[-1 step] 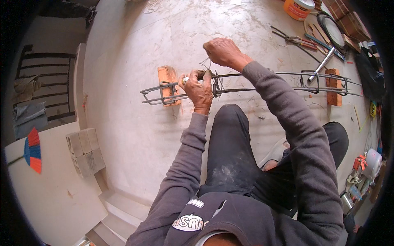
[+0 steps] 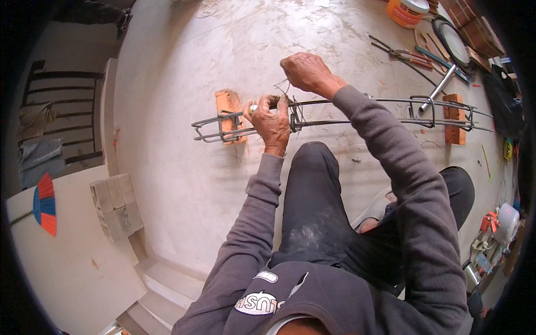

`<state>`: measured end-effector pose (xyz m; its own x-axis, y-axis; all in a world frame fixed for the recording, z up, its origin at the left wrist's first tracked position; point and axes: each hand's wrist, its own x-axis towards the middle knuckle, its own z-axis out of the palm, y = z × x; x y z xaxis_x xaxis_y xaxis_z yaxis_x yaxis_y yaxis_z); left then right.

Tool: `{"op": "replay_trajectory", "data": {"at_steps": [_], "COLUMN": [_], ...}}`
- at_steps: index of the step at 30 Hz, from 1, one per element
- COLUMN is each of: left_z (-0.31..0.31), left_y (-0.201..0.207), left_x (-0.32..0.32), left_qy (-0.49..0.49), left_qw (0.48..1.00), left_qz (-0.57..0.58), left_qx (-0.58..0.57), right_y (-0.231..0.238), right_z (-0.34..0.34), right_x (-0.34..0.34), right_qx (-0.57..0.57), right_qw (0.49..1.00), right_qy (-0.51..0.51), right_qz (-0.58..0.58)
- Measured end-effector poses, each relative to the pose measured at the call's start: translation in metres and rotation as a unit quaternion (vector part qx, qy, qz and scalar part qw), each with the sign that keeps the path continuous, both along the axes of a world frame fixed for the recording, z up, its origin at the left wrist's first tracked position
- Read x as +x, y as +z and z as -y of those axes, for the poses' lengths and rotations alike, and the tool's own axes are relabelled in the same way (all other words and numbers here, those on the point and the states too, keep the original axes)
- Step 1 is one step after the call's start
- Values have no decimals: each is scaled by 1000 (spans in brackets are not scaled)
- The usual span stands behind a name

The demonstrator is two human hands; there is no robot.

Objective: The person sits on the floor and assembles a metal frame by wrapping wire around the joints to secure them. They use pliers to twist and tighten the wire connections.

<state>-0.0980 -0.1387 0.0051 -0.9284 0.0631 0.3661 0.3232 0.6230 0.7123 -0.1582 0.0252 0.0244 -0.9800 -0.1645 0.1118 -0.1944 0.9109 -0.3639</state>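
A long, narrow rebar cage (image 2: 324,122) of dark steel rods with stirrups lies across in front of me, propped on two orange bricks. My left hand (image 2: 272,125) grips the cage a little right of the left brick (image 2: 229,101), fingers bent round the rods beside a stirrup. Above and to the right of it, my right hand (image 2: 307,71) is raised, closed in a fist. Thin tie wire (image 2: 282,87) runs up from the cage to the underside of that fist. The fingertips of my right hand are mostly hidden. Below the cage is my bent knee.
Under the cage's right end is another brick (image 2: 455,131). A metal tube (image 2: 438,88) leans by it. Long-handled cutters (image 2: 410,57), a coil (image 2: 451,42) and an orange bucket (image 2: 407,12) lie at the far right. Grey blocks (image 2: 117,206) and steps (image 2: 167,282) are at left.
My right hand has shifted very slightly to the right, and the wire beneath it has moved a little with it. My left hand and the cage stay in place.
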Motion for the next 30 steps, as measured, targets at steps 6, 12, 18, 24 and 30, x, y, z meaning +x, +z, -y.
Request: {"op": "replay_trajectory", "data": {"at_steps": [6,12,18,24,30], "left_z": [3,7,15,27,17], "left_y": [0,4,11,-1,-19], "left_x": [1,0,3,0,-4], "left_qy": [-3,-24,-69,-140,-65], "left_qw": [1000,999,997,989,995], "left_qz": [29,35,25,-46,-73], "left_qx": [2,-2,9,-17,-21], "right_y": [11,21,40,56,70], "right_z": [-26,-12,12,35,52], "right_x": [51,85,108,114,92], "right_qx": [-130,-175,-67,-73,-250], "right_qw": [990,984,984,986,968], "right_qy": [31,31,150,146,-5], "right_qz": [44,33,-75,-33,-31]}}
